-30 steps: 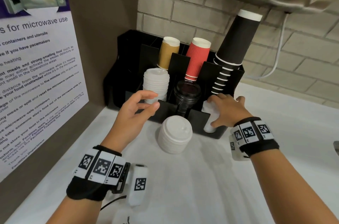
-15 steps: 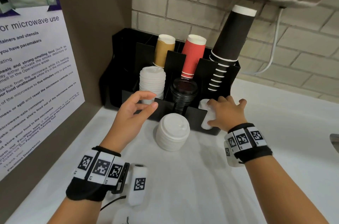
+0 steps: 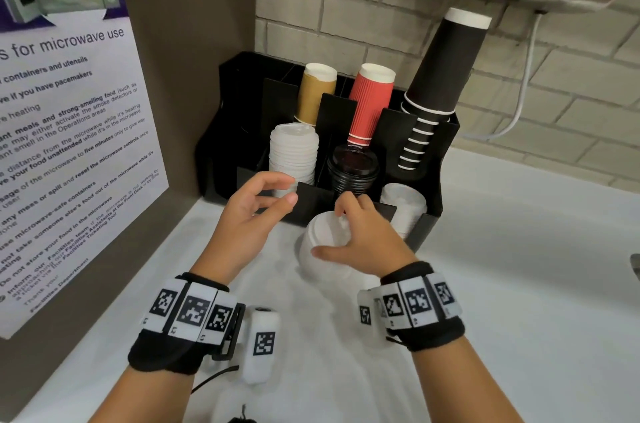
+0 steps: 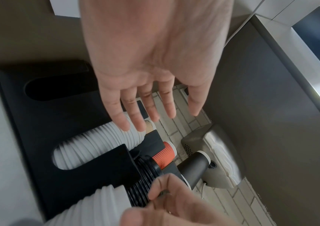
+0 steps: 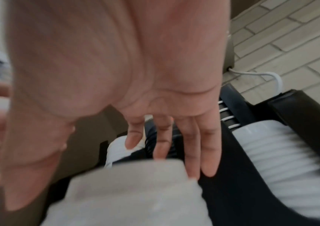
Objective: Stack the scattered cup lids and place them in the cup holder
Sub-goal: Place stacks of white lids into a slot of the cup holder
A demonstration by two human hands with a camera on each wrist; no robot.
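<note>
A stack of white cup lids [image 3: 320, 272] stands on the white counter just before the black cup holder [image 3: 239, 104]. My right hand [image 3: 327, 232] arches over this stack, fingers at its far top edge and thumb at its near side. The right wrist view shows those fingers [image 5: 192, 152] fairly straight above the blurred lid stack [image 5: 136, 191]. My left hand [image 3: 287, 190] hovers open and empty to the left of it, near the holder's front. The holder has white lids [image 3: 293, 156] at its left, black lids [image 3: 353, 166] in the middle and more white lids [image 3: 403, 204] at its right.
Brown cups [image 3: 317, 93], red cups [image 3: 372, 100] and a tall leaning column of black cups [image 3: 440, 69] fill the holder's back row. A microwave poster [image 3: 69, 145] covers the left side wall. A brick wall and a white cable [image 3: 526, 76] lie behind. The counter [image 3: 502, 284] stretches to the right.
My right hand has left the white lids in the holder's right compartment and moved left onto the lid stack on the counter. The left hand has hardly moved.
</note>
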